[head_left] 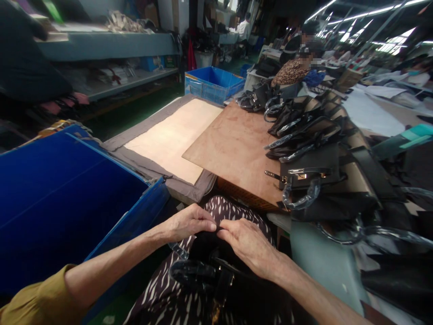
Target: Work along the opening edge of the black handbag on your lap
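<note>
A black handbag (250,293) lies across my lap on patterned trousers, its handle (192,273) wrapped in clear plastic and a gold-coloured clasp near the bottom of the view. My left hand (191,221) pinches the bag's black upper edge between thumb and fingers. Close beside it, my right hand (248,243) grips the same edge, the fingertips of both hands nearly meeting. What lies between the fingertips is too small to make out beyond the dark material.
Several black handbags (311,176) crowd the brown board (230,144) on my right. Ahead is a padded table with a pale sheet (179,135). A large blue bin (67,180) stands at my left, another blue bin (216,83) farther off. Other people sit beyond.
</note>
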`<state>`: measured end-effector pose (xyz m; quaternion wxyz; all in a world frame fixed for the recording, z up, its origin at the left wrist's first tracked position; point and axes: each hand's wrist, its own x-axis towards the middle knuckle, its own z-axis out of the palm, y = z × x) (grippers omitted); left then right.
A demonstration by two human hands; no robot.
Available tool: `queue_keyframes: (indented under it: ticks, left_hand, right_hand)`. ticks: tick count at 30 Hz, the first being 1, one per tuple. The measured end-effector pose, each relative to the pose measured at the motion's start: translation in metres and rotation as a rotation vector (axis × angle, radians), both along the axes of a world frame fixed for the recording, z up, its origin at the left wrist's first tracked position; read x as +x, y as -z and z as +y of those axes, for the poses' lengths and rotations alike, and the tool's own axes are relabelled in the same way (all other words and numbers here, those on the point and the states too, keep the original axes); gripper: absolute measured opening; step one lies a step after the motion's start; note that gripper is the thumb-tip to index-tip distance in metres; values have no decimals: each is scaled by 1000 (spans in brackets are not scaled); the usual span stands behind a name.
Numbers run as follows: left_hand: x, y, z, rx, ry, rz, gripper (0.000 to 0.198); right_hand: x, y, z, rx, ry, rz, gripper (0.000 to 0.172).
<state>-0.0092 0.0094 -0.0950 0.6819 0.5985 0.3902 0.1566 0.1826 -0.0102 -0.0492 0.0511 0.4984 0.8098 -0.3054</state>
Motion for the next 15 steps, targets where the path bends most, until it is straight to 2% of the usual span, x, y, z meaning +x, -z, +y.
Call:
queue_keyframes:
  ticks: [4, 11, 15]
  left_hand:
    - [-10, -1, 4, -43, -41, -6, 44]
    - [-7, 5, -2, -85, -116, -70, 26]
    - [-3, 6, -5, -114, -170, -93, 22]
  right_hand:
    - [1, 0, 4, -22, 53, 48, 31]
    - [-1, 5, 2, -13, 54, 46, 32]
    - [3, -7, 3, -107, 23, 66, 27]
